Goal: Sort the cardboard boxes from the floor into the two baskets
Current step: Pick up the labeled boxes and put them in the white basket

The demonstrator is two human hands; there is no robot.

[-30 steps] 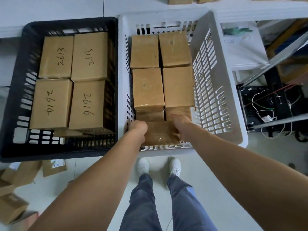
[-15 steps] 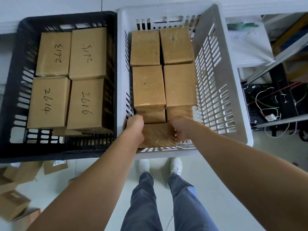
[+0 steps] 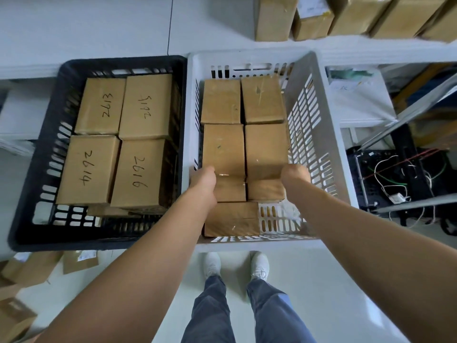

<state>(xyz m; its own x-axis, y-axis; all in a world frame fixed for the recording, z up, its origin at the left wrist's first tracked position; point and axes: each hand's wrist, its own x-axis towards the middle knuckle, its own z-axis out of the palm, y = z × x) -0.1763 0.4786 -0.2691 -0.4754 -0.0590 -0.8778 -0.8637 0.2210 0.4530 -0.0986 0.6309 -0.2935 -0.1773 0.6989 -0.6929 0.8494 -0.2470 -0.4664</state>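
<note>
- Here, the left hand [image 3: 204, 180] and right hand [image 3: 295, 174] reach into the white basket [image 3: 259, 246], one at the near end of each front top-layer box [image 3: 223, 147].
- Fingers hidden; whether either hand grasps cannot be told.
- Numbered boxes [image 3: 146, 105] fill the black basket [image 3: 99, 243] alongside.

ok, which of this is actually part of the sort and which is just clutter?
Job: black basket, white basket, numbered boxes, plain boxes, floor boxes, left hand, right hand.
Clutter: shelf boxes, wired electronics.
</note>
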